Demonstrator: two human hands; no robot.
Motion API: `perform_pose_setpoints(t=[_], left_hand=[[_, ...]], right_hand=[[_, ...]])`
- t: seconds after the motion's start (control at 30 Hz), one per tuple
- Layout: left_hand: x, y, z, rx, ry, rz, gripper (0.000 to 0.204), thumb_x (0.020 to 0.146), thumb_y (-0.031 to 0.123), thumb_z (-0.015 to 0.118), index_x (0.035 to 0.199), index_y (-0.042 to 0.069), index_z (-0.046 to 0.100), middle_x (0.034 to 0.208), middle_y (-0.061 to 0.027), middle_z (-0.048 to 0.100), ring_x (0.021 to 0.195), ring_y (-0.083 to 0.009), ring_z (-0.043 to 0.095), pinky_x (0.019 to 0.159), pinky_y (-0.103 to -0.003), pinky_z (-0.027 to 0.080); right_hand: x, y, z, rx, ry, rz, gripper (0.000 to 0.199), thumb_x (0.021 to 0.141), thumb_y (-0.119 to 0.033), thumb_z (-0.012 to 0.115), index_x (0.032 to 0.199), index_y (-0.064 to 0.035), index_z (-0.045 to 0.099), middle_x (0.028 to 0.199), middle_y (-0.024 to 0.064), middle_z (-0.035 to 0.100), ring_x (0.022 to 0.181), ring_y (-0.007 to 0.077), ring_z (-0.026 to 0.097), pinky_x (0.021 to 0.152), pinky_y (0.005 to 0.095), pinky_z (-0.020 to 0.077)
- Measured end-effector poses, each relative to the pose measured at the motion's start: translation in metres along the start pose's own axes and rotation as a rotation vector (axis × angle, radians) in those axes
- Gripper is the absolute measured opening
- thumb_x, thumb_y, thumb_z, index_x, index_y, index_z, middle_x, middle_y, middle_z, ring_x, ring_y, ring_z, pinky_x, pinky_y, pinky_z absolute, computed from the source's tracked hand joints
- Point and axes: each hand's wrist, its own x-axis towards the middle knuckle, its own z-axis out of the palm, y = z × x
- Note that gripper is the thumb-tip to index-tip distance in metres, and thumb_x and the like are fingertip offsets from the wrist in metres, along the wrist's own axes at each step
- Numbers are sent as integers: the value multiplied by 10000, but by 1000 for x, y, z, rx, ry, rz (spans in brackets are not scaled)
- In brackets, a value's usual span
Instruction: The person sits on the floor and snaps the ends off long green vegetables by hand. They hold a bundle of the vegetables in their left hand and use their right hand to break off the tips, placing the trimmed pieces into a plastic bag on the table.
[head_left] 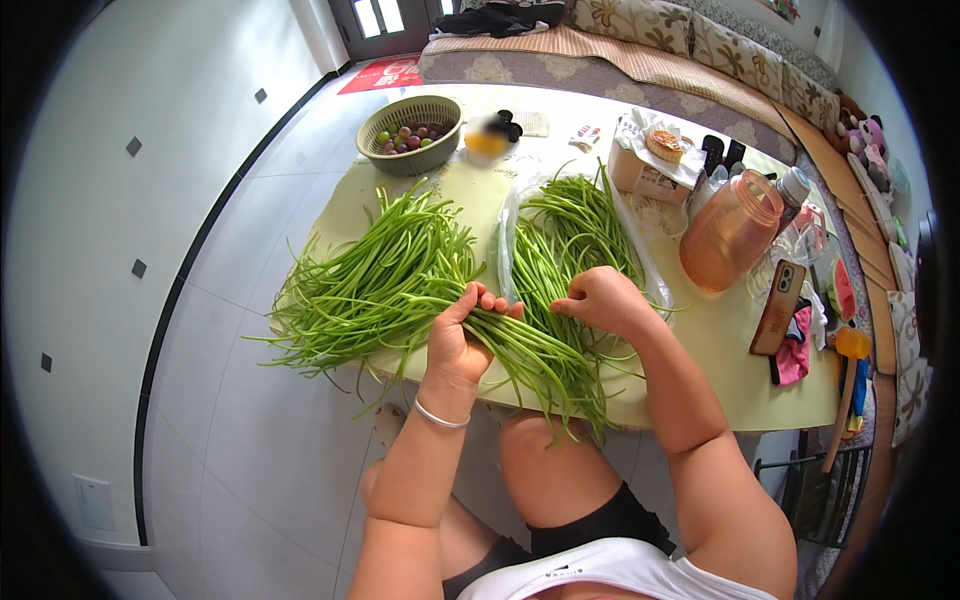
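Long thin green vegetable stems (385, 265) lie heaped on the left part of the table. My left hand (462, 335), with a white bangle at the wrist, is closed around a bunch of stems (545, 362). The lower ends of that bunch fan out to the right and hang over the table's near edge. Just above them is my right hand (603, 300), its fingers pinched together; whatever they hold is too small to make out. Behind it, more green stems (575, 215) rest in an opened clear plastic bag (506, 245).
A basket (365, 140) of grapes stands at the far left of the pale yellow table (710, 385). On the right are a carton (650, 180), an orange-tinted jug (725, 235), a bottle (793, 190) and a phone (777, 308). A patterned sofa (735, 50) runs behind.
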Motion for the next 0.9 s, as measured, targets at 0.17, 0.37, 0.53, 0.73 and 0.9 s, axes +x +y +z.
perform_pose_setpoints(t=[0.17, 0.37, 0.53, 0.73, 0.9], left_hand=[[1, 2, -3, -2, -4, -19, 79, 902, 108, 617, 929, 39, 590, 718, -67, 571, 752, -226, 556, 829, -401, 485], [0, 3, -4, 39, 8, 2, 80, 896, 83, 601, 951, 41, 560, 734, -56, 557, 741, -222, 557, 860, -414, 474], [2, 2, 0, 36, 13, 3, 78, 894, 85, 603, 937, 46, 551, 739, -56, 554, 744, -220, 556, 855, -409, 471], [3, -3, -3, -3, 21, -21, 67, 888, 61, 606, 942, 29, 584, 728, -75, 571, 729, -219, 552, 823, -374, 484], [2, -2, -3, 3, 17, -20, 67, 886, 59, 610, 936, 22, 585, 731, -76, 570, 733, -217, 547, 823, -369, 483]], right_hand=[[-2, 9, -3, -103, 137, 8, 355, 762, -402, 720, 801, -50, 700, 784, 147, 672, 776, 331, 642, 686, 420, 504], [-3, 4, -9, -87, -76, 29, 336, 776, -360, 704, 769, -26, 680, 810, 154, 678, 800, 322, 651, 717, 416, 517], [-6, 4, -4, -209, 160, -6, 390, 798, -410, 693, 774, -21, 683, 815, 152, 678, 806, 334, 651, 719, 425, 515], [-5, 12, -3, -170, 53, -52, 330, 762, -342, 720, 727, -22, 650, 728, 161, 647, 725, 342, 625, 652, 424, 490], [1, 6, 3, -14, 62, -7, 238, 762, -255, 655, 799, -21, 682, 800, 170, 666, 797, 348, 641, 721, 430, 512]])
